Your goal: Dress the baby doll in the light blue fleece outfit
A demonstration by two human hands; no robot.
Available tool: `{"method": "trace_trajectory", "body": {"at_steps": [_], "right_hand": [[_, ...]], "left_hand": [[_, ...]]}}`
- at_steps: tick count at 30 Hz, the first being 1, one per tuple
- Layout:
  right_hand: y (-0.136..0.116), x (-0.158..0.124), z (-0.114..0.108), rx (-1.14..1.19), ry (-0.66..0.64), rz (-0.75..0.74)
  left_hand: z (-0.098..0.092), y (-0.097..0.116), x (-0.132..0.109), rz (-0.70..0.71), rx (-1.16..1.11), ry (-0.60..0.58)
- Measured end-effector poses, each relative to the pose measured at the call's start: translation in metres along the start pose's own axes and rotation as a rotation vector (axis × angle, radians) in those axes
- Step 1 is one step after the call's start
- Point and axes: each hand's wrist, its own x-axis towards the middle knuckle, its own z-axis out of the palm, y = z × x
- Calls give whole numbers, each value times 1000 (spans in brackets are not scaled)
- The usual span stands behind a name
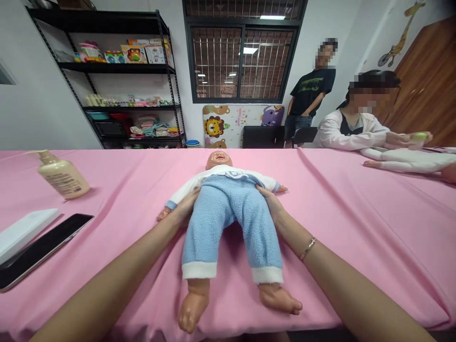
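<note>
A baby doll [218, 159] lies on its back on the pink cloth, its head away from me and its bare feet at the near edge. It wears a white top [192, 184] with blue cuffs and fluffy light-blue trousers [230, 197] with white ankle bands. At the left hip, my left hand [187, 205] is closed against the trousers' side, its fingertips hidden behind the fabric. My right hand [270, 202] grips the opposite hip near the waistband, thumb on the trousers and other fingers mostly out of sight. The waistband sits just below the rumpled hem of the top.
On the left stand a pump bottle [64, 175], a white box [26, 232] and a black phone [46, 247]. A seated person [351, 128] at the right handles something beside another doll [413, 159]. Another person [309, 90] stands behind. Black shelves [117, 68] hold toys and folded cloths.
</note>
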Motion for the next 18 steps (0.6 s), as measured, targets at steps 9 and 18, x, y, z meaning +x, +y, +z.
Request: {"method": "trace_trajectory", "body": {"at_steps": [9,18], "right_hand": [[-32,2,-33,-389,-137,-166],[-24,9,-3,-413,-71,-328]], "left_hand": [[-46,15,5,-8,12,-251],[-3,17,4,-50,-323,-45]]}}
